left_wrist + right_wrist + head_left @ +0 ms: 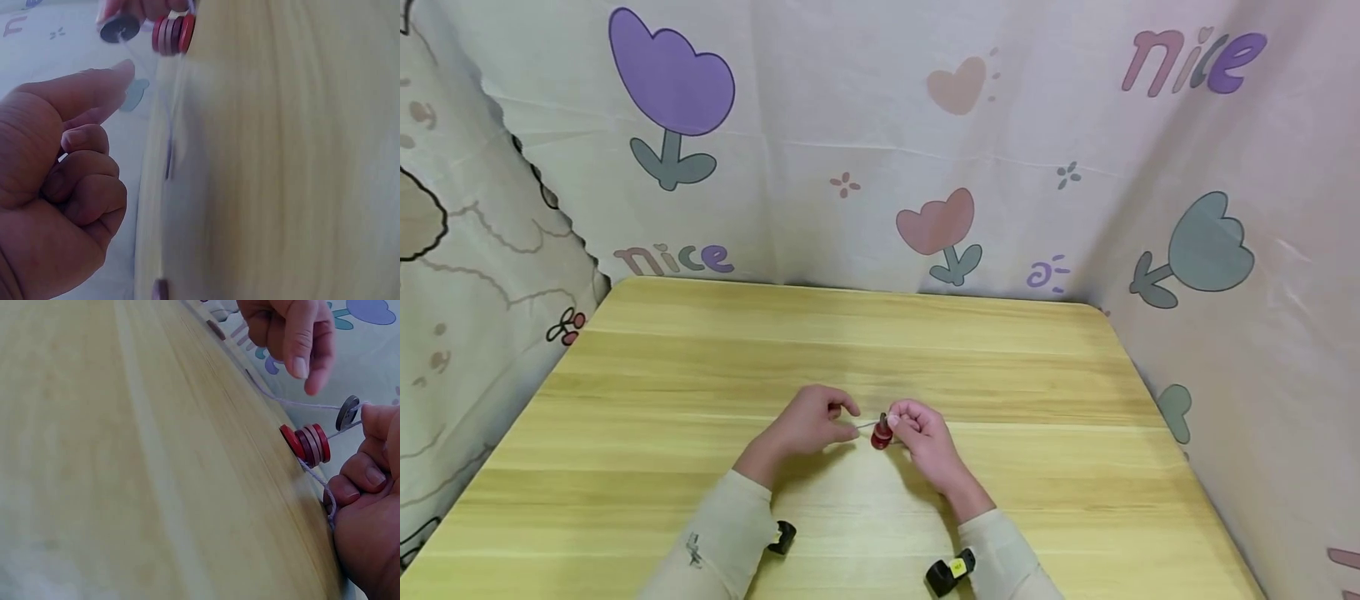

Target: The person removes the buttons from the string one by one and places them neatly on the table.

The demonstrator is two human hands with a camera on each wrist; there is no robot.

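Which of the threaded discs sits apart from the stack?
The grey disc, near the right hand's fingertips. It's alone on the string; the reddish discs sit stacked together.

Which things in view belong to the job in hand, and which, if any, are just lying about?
In the job, by the look of it:
cord
grey disc
stack of red discs
left hand
right hand

Just around it:
wooden table
printed cloth
black wrist devices, worn rather than loose
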